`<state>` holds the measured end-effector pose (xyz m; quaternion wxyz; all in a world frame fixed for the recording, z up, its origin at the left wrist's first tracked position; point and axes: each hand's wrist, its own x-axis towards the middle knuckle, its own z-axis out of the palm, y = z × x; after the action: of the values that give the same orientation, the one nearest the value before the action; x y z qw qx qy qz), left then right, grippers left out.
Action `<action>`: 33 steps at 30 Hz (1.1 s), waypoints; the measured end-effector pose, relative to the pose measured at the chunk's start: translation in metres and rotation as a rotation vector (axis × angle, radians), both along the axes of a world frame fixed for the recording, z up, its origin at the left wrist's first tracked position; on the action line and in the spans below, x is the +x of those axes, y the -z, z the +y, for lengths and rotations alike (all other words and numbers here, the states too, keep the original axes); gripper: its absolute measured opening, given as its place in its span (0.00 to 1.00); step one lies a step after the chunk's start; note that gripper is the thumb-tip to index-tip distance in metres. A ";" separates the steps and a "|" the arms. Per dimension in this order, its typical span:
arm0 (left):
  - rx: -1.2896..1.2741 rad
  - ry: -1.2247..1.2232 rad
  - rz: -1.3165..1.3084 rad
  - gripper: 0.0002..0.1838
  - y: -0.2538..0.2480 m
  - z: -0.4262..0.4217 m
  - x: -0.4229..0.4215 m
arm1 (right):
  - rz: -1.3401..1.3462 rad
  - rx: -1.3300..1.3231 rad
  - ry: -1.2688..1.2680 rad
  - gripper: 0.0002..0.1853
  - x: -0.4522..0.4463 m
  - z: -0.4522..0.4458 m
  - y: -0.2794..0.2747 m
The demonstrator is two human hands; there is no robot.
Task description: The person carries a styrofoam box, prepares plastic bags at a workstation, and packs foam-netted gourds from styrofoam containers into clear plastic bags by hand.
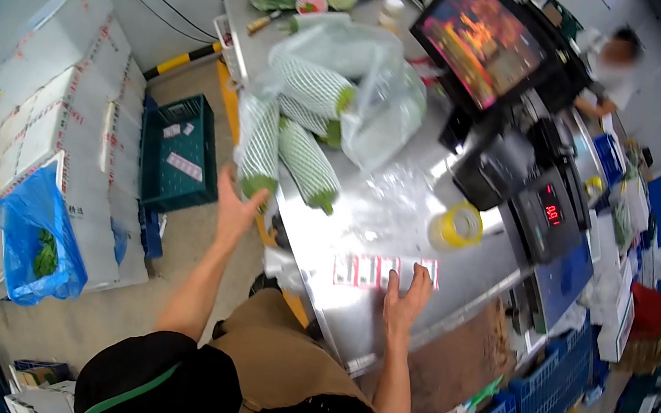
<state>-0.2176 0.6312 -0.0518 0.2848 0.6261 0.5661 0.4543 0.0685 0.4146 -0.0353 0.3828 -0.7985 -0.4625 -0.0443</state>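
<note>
My left hand (pixel 238 203) is at the table's left edge, its fingers apart around the lower end of a net-wrapped green vegetable (pixel 260 145); whether it grips is unclear. More netted vegetables (pixel 307 164) lie beside it, some partly inside a clear plastic bag (pixel 378 120). My right hand (pixel 409 293) rests with spread fingers at a strip of red-and-white labels (pixel 368 270) near the front edge of the metal table (pixel 316 247). A yellow tape roll (pixel 457 225) sits beyond the labels.
A screen (pixel 483 41) and a scale with a red display (pixel 550 209) occupy the table's right side. A green crate (pixel 180 154), stacked white boxes (pixel 64 98) and a blue bag (pixel 43 240) are at left. Another person (pixel 616 70) is at the back right.
</note>
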 end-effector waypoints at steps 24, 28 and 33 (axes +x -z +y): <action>-0.181 0.251 -0.417 0.06 -0.059 0.099 -0.012 | 0.840 0.511 -0.606 0.06 -0.004 0.247 -0.122; -0.870 0.576 -1.162 0.09 -0.156 0.121 0.003 | 1.361 0.644 -0.492 0.16 0.018 0.259 -0.182; -0.680 0.985 -1.659 0.10 -0.275 0.197 0.036 | 1.535 0.670 -0.424 0.15 0.093 0.325 -0.280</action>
<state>-0.1819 0.8282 0.2232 0.9046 0.1635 -0.0310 0.3924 0.1614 0.7396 0.2442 0.8048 -0.3494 -0.1777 0.4458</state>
